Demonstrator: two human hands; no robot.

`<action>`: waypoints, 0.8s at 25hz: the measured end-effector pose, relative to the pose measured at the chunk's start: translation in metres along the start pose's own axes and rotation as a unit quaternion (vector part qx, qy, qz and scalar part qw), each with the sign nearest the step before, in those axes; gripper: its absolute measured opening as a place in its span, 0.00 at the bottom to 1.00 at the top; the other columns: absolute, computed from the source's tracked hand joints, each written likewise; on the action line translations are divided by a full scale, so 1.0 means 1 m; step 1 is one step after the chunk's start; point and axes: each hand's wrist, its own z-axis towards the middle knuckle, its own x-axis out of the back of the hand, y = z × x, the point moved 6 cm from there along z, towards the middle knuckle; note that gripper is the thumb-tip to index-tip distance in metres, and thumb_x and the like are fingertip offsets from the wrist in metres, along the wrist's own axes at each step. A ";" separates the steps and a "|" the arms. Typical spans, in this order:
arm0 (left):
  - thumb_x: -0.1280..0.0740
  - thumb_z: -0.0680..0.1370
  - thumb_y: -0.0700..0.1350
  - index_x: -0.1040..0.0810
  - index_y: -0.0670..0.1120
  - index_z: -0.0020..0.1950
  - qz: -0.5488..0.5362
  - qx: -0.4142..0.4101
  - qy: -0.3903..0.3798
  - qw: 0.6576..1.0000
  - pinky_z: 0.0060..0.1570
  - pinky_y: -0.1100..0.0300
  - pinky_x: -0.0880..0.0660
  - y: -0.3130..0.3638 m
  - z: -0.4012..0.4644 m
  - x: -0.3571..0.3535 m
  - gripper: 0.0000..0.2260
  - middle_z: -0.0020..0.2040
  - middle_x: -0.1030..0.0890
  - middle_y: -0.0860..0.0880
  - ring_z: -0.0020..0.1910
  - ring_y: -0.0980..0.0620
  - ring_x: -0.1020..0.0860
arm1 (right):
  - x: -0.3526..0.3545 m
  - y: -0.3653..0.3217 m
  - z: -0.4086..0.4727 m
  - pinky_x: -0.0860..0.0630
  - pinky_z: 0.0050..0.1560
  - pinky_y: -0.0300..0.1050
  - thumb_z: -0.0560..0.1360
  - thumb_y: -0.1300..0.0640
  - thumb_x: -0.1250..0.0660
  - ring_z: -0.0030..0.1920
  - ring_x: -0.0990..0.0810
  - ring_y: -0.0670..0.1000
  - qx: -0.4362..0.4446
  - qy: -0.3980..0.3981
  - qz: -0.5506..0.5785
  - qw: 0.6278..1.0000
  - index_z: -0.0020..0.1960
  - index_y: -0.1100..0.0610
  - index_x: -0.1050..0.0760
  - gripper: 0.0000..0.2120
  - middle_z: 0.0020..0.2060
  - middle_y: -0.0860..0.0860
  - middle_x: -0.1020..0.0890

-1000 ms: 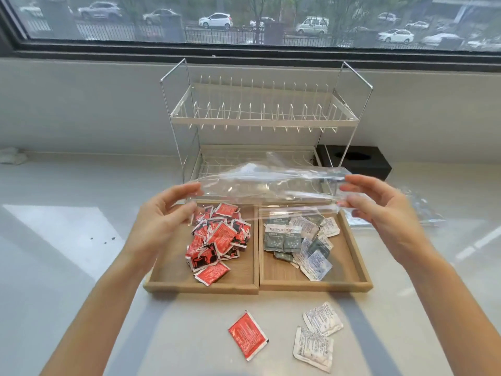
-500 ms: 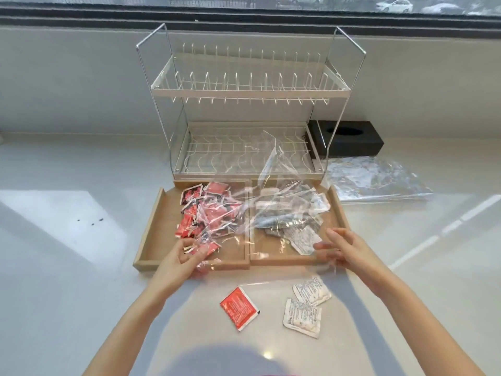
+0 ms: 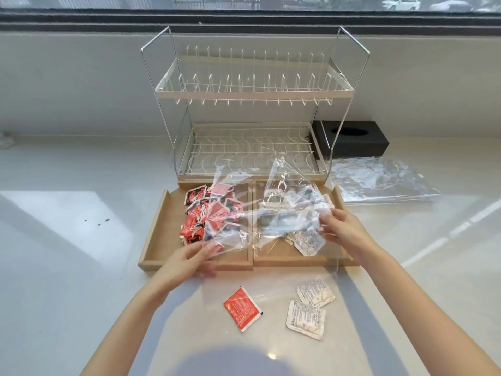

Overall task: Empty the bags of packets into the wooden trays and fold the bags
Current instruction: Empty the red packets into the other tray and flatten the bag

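A clear plastic bag (image 3: pixel 260 213) is stretched, crumpled, low over two wooden trays. My left hand (image 3: pixel 189 260) grips its near left corner by the left tray's front edge. My right hand (image 3: pixel 339 227) pinches its right side above the right tray. The left tray (image 3: pixel 158 229) holds several red packets (image 3: pixel 200 218). The right tray (image 3: pixel 339 260) holds white and grey packets (image 3: pixel 306 241). On the counter in front lie one red packet (image 3: pixel 242 309) and two white packets (image 3: pixel 309 305). Another clear bag (image 3: pixel 379 183) lies flat to the right.
A white two-tier wire dish rack (image 3: pixel 252 126) stands right behind the trays. A black tissue box (image 3: pixel 352 141) sits at its right. The pale counter runs to a wall and window at the back.
The bag came down from chest height to just over the trays. Both hands dropped toward me, and the right hand has since shifted back up over the right tray.
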 end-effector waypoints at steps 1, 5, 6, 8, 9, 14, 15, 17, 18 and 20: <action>0.40 0.76 0.52 0.23 0.55 0.44 -0.015 0.001 0.034 0.999 0.40 0.69 0.27 0.003 0.004 0.003 0.07 0.40 0.19 0.60 0.38 0.60 0.19 | -0.002 0.001 0.000 0.26 0.39 0.39 0.76 0.60 0.39 0.38 0.22 0.48 0.002 -0.011 -0.008 1.000 0.64 0.62 0.31 0.17 0.38 0.50 0.22; 0.41 0.77 0.50 0.24 0.50 0.43 -0.062 0.025 0.101 0.993 0.40 0.63 0.30 0.006 0.025 0.008 0.09 0.41 0.21 0.52 0.40 0.55 0.24 | -0.005 0.002 -0.013 0.28 0.34 0.33 0.76 0.62 0.39 0.36 0.22 0.46 0.011 -0.038 -0.012 0.999 0.57 0.58 0.27 0.10 0.37 0.49 0.22; 0.41 0.78 0.49 0.24 0.47 0.42 -0.072 0.030 0.105 0.991 0.37 0.64 0.30 0.005 0.031 0.008 0.10 0.40 0.22 0.51 0.38 0.56 0.24 | -0.005 0.004 -0.016 0.28 0.35 0.34 0.76 0.62 0.39 0.36 0.22 0.46 0.011 -0.043 -0.013 0.999 0.55 0.57 0.26 0.09 0.37 0.49 0.21; 0.41 0.78 0.49 0.24 0.45 0.42 -0.099 0.041 0.115 0.988 0.35 0.65 0.29 0.003 0.040 0.007 0.11 0.41 0.21 0.49 0.37 0.55 0.24 | -0.004 0.007 -0.020 0.28 0.38 0.36 0.76 0.62 0.39 0.38 0.22 0.47 0.011 -0.056 -0.018 0.998 0.51 0.54 0.26 0.07 0.40 0.50 0.19; 0.41 0.78 0.50 0.24 0.45 0.42 -0.112 0.046 0.118 0.986 0.35 0.64 0.28 0.002 0.044 0.007 0.11 0.41 0.21 0.49 0.36 0.54 0.24 | -0.004 0.008 -0.021 0.27 0.38 0.36 0.76 0.61 0.38 0.38 0.21 0.47 0.012 -0.064 -0.021 0.998 0.50 0.53 0.25 0.07 0.42 0.51 0.18; 0.40 0.78 0.43 0.27 0.46 0.41 -0.126 0.046 0.127 0.983 0.29 0.67 0.26 0.001 0.051 0.002 0.07 0.33 0.26 0.49 0.28 0.57 0.23 | 0.001 0.010 -0.017 0.26 0.40 0.38 0.77 0.55 0.40 0.42 0.21 0.48 0.004 -0.025 0.006 1.000 0.52 0.56 0.25 0.08 0.44 0.52 0.19; 0.40 0.78 0.41 0.27 0.46 0.40 -0.130 0.044 0.120 0.983 0.29 0.68 0.26 0.002 0.050 0.001 0.07 0.33 0.26 0.48 0.30 0.55 0.24 | 0.004 0.009 -0.014 0.26 0.39 0.38 0.78 0.54 0.41 0.41 0.21 0.47 0.003 -0.003 0.017 1.000 0.51 0.56 0.25 0.08 0.43 0.52 0.20; 0.40 0.77 0.39 0.27 0.46 0.40 -0.124 0.038 0.107 0.986 0.30 0.68 0.25 0.002 0.048 0.001 0.07 0.36 0.24 0.47 0.33 0.54 0.25 | 0.008 0.007 -0.012 0.27 0.39 0.37 0.78 0.55 0.41 0.39 0.23 0.46 0.008 0.030 0.031 0.999 0.51 0.57 0.24 0.09 0.41 0.50 0.20; 0.40 0.77 0.39 0.26 0.46 0.40 -0.129 0.031 0.105 0.986 0.31 0.68 0.24 0.002 0.047 0.003 0.07 0.38 0.23 0.47 0.34 0.54 0.24 | 0.009 0.004 -0.012 0.26 0.38 0.36 0.78 0.55 0.41 0.39 0.22 0.46 0.015 0.038 0.042 0.998 0.51 0.57 0.24 0.09 0.40 0.49 0.20; 0.40 0.77 0.39 0.24 0.47 0.41 -0.174 0.012 0.117 0.978 0.31 0.68 0.24 0.003 0.045 0.009 0.08 0.37 0.19 0.50 0.34 0.57 0.22 | 0.011 -0.001 -0.013 0.25 0.34 0.32 0.78 0.57 0.41 0.38 0.21 0.45 0.036 0.041 0.069 0.996 0.49 0.57 0.24 0.08 0.39 0.49 0.20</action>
